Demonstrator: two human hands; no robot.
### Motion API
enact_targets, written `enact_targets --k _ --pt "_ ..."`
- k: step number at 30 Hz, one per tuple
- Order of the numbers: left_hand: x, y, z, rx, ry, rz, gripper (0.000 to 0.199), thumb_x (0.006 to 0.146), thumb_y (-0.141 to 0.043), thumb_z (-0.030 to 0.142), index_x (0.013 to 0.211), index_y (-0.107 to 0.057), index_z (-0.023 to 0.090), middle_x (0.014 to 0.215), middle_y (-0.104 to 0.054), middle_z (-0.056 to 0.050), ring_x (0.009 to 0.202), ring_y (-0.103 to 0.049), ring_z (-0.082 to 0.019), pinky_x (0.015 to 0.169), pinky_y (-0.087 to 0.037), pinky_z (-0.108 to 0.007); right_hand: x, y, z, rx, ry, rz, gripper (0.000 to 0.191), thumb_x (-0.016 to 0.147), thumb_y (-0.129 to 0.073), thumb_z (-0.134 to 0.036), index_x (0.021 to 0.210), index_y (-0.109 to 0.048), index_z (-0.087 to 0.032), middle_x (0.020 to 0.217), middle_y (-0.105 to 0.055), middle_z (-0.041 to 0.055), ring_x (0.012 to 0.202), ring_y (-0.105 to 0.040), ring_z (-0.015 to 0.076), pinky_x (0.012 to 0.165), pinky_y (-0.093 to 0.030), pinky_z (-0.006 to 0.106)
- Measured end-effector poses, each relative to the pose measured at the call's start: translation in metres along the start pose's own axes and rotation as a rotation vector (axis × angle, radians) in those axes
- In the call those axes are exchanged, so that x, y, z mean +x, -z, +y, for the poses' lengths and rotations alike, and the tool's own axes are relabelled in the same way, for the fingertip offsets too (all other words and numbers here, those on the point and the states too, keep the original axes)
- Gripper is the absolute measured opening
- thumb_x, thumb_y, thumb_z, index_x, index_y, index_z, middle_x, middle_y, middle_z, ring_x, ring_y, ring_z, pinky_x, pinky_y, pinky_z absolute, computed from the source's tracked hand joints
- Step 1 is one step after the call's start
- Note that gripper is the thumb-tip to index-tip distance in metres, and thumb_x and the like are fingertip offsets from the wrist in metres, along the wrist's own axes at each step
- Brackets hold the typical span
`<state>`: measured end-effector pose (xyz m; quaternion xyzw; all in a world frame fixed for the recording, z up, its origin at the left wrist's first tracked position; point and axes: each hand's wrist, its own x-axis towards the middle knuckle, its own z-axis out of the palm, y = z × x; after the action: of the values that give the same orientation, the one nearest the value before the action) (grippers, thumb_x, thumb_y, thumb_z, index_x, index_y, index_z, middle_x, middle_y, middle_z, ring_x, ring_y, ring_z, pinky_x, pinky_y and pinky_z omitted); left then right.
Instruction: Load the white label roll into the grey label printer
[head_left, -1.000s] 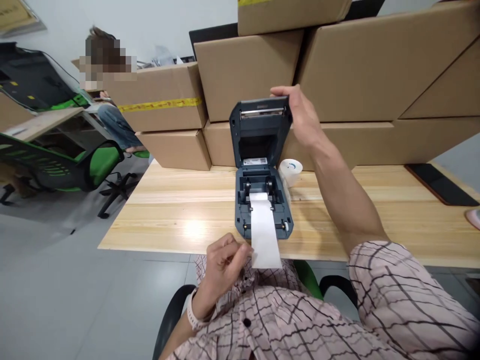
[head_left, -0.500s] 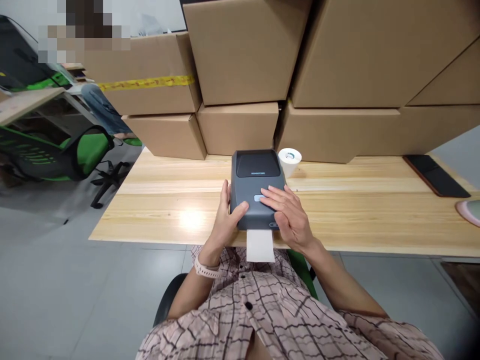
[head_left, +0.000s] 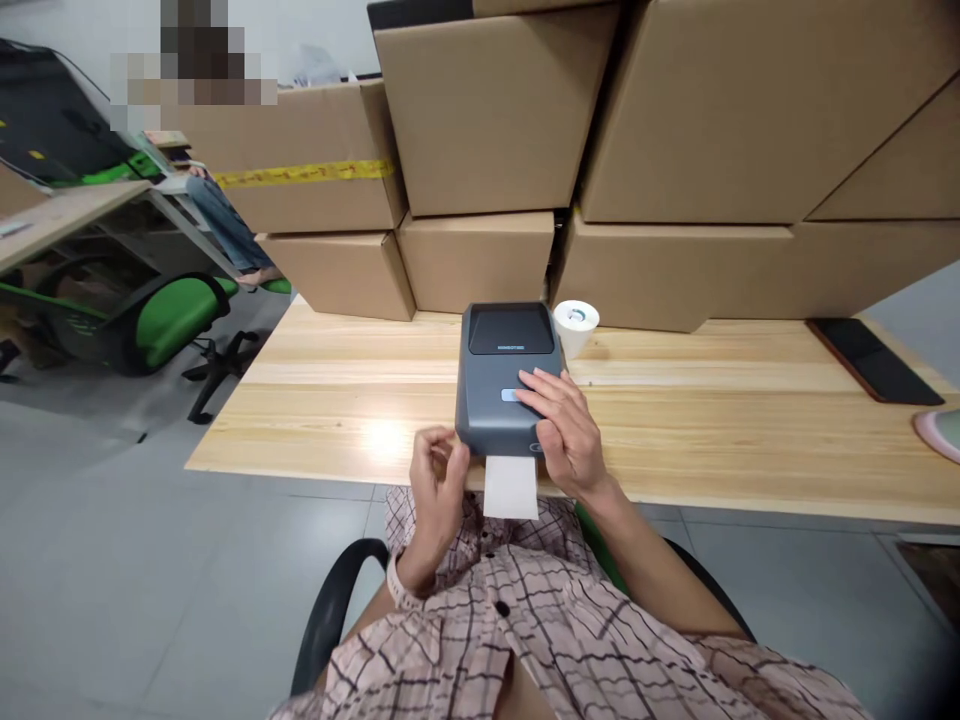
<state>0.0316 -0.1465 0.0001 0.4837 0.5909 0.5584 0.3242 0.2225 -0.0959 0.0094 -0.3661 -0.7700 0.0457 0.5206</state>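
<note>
A dark grey label printer (head_left: 495, 375) sits near the front edge of the wooden table. Out of its front slot hangs a blank white label strip (head_left: 511, 488), reaching past the table edge. My right hand (head_left: 566, 430) lies on the printer's right side, fingers stretched flat over the top by a pale button (head_left: 511, 395), thumb lower at the front corner. At the printer's front left corner is my left hand (head_left: 441, 480), its fingers curled in and the thumb close to the casing. Whether anything is between those fingers is hidden.
Behind the printer stands a white label roll (head_left: 576, 325). Stacked cardboard boxes (head_left: 480, 262) line the back of the table. A phone (head_left: 874, 360) lies at the right, near a pink-rimmed object (head_left: 937, 432). Another person is beyond the boxes at left, near a green chair (head_left: 180, 320).
My left hand has slid from the printer's left side down to its front left corner, and its fingers have curled. The right hand stays on the printer.
</note>
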Motion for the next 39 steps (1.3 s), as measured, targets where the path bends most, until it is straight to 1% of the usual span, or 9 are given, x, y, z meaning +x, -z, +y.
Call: enact_targets --k 3,9,14,17,21,27,33,36,39 --pt "-0.021 0.007 0.003 -0.006 0.146 -0.258 0.044 0.091 -0.064 0.048 0.062 -0.054 0.017 0.061 -0.051 0.002 0.061 -0.046 -0.012 0.060 -0.037 -0.026 0.005 0.005 -0.006 -0.079 -0.019 -0.051 0.036 0.107 -0.038 -0.026 0.123 -0.070 -0.018 0.140 -0.069 0.0129 0.139 -0.058 0.0255 0.120 -0.041 0.053" --pt "-0.017 0.000 0.011 -0.117 0.317 -0.653 0.034 0.083 -0.073 0.046 0.079 -0.072 0.013 0.072 -0.065 -0.002 0.068 -0.054 -0.014 0.068 -0.043 -0.027 0.032 0.015 -0.013 -0.282 -0.007 -0.260 0.027 0.105 -0.052 -0.042 0.100 -0.072 -0.024 0.142 -0.069 0.0040 0.149 -0.047 0.0299 0.129 -0.018 0.063" --pt "-0.010 0.016 0.007 -0.035 0.078 -0.364 0.049 0.094 -0.061 0.047 0.057 -0.053 0.016 0.057 -0.049 0.002 0.058 -0.043 -0.010 0.058 -0.035 -0.024 0.016 0.014 -0.008 -0.147 -0.098 -0.252 0.034 0.104 -0.051 -0.051 0.119 -0.066 -0.025 0.159 -0.053 0.0088 0.153 -0.040 0.0301 0.128 -0.018 0.065" --pt "0.004 0.028 0.005 -0.078 -0.026 -0.077 0.037 0.096 -0.060 0.044 0.070 -0.062 0.017 0.070 -0.059 0.000 0.066 -0.052 -0.012 0.062 -0.041 -0.024 -0.007 0.018 -0.004 -0.018 -0.254 -0.102 0.054 0.103 -0.045 -0.057 0.149 -0.047 -0.028 0.171 -0.031 0.0117 0.157 -0.032 0.0341 0.125 -0.024 0.069" --pt "0.051 0.027 0.006 -0.116 -0.042 0.023 0.024 0.092 -0.065 0.042 0.094 -0.071 0.019 0.088 -0.069 -0.004 0.082 -0.062 -0.016 0.063 -0.047 -0.024 -0.011 0.028 0.001 0.079 -0.276 -0.071 0.071 0.104 -0.032 -0.064 0.167 -0.012 -0.037 0.177 -0.014 0.0056 0.161 -0.019 0.0363 0.127 -0.024 0.067" --pt "0.133 -0.010 0.007 -0.128 -0.003 -0.174 0.030 0.082 -0.069 0.031 0.109 -0.068 0.018 0.123 -0.069 -0.012 0.114 -0.064 -0.024 0.097 -0.052 -0.038 0.071 0.029 0.030 -0.031 -0.093 -0.086 0.077 0.103 -0.027 -0.068 0.167 0.003 -0.036 0.178 -0.004 0.0050 0.163 -0.012 0.0340 0.129 -0.017 0.065" --pt "0.148 -0.041 0.003 -0.137 0.033 -0.426 0.075 0.073 -0.079 0.029 0.142 -0.052 0.018 0.148 -0.059 -0.015 0.138 -0.053 -0.030 0.116 -0.043 -0.043 0.162 0.017 0.070 -0.073 -0.137 -0.021 0.075 0.104 -0.031 -0.062 0.165 -0.004 -0.028 0.173 -0.025 0.0100 0.158 -0.029 0.0295 0.127 -0.030 0.055" --pt "0.146 -0.041 0.000 -0.128 0.044 -0.506 0.100 0.070 -0.083 0.029 0.157 -0.037 0.014 0.156 -0.051 -0.018 0.141 -0.051 -0.031 0.117 -0.043 -0.042 0.169 0.015 0.066 -0.222 -0.090 0.083 0.074 0.103 -0.042 -0.053 0.164 -0.014 -0.022 0.172 -0.025 0.0128 0.160 -0.024 0.0309 0.126 -0.030 0.056" --pt "0.148 -0.038 -0.005 -0.123 0.030 -0.574 0.107 0.071 -0.082 0.031 0.162 -0.028 0.014 0.163 -0.043 -0.018 0.147 -0.046 -0.032 0.121 -0.040 -0.043 0.149 0.014 0.053 -0.354 -0.023 0.041 0.045 0.104 -0.041 -0.035 0.143 -0.053 -0.019 0.150 -0.057 0.0142 0.145 -0.048 0.0299 0.119 -0.038 0.051"
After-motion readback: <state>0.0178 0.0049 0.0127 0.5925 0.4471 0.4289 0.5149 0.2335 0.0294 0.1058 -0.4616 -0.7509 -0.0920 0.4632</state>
